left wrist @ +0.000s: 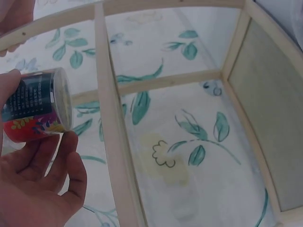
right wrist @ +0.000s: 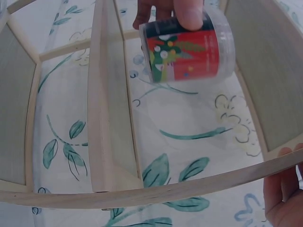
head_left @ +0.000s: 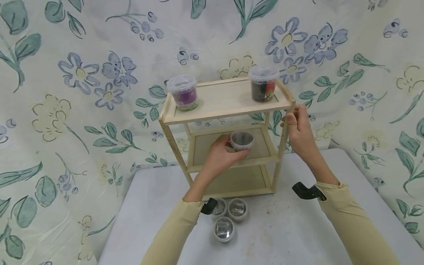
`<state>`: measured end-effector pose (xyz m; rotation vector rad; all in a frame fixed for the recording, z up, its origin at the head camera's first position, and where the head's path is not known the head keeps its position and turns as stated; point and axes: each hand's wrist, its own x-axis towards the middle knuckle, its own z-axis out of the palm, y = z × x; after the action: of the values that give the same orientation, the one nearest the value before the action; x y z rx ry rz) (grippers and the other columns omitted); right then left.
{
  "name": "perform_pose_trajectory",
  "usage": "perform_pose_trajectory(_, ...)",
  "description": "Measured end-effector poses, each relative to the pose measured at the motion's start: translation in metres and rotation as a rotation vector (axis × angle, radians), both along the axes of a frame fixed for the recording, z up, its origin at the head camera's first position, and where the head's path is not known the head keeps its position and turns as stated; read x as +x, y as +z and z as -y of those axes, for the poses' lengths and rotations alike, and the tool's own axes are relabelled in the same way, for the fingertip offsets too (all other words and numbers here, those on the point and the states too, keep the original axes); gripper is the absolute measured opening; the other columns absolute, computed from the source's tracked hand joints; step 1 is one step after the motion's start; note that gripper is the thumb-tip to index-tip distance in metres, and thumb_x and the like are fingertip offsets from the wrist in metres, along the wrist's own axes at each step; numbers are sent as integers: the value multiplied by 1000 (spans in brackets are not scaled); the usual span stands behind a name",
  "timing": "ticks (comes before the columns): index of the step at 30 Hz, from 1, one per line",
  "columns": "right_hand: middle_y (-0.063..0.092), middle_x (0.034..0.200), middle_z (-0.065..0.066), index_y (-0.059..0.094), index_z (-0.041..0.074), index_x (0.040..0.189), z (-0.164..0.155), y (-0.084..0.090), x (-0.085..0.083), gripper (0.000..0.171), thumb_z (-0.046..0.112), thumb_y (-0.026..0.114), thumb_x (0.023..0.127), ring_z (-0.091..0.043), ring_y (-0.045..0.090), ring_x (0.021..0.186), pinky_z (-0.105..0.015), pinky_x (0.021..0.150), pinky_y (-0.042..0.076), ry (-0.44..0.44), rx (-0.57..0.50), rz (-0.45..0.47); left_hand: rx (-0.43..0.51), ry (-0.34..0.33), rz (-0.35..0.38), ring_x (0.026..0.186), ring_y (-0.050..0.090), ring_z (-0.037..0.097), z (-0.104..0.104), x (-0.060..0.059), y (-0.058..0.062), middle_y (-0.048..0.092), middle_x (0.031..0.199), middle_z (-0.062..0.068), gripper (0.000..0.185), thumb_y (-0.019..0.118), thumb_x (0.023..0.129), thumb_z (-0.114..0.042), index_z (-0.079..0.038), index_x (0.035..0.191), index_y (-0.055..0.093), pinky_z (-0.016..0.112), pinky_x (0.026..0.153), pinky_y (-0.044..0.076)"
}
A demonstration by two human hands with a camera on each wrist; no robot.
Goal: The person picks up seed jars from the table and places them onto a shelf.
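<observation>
From the head camera, the person's left hand holds a small plastic tub at the middle tier of a wooden shelf, fingers curled round its side with the lid end turned toward the camera. The right hand grips the shelf's front right post just under the top tier. On the top tier stand a purple tub at the left end and a dark red tub at the right. Three more small tubs sit clustered on the bench in front of the shelf.

The left wrist camera shows the held tub lying on its side in the hand, thumb and fingers wrapped round the printed label, clear lid toward the shelf's rails.

In the right wrist camera the same tub appears through the frame, pinched by fingertips at its wall, while the right hand's fingers clasp the wooden rail.

The tub looks light and fairly stiff, a thin smooth plastic that could slip or dent under a hard squeeze. The labelled wall is likely the surest place to hold it, rather than the snap lid, which might pop. The shelf seems light enough to tip, so the steadying grip on the post looks sensible.
</observation>
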<state>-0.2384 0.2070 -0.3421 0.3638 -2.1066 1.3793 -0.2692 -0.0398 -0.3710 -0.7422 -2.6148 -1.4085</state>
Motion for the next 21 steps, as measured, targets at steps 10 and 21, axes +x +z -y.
perform_pose_trajectory(10,50,101,-14,35,-7,125,0,2,-1,35,23,34,107,-12,53,87,-35,82,43,9,-14,-3,-15,19,82,104,59,25,-24,-16,1,61,112,1,67,77,80,-50,-13,132,57,33,72,50)
perform_pose_trajectory(21,48,105,-20,33,-7,126,-1,2,-1,33,20,34,107,-17,52,90,-40,86,43,15,-14,33,-85,39,165,96,59,16,-48,-27,-10,63,110,-1,64,75,81,-54,-15,129,59,34,73,51)
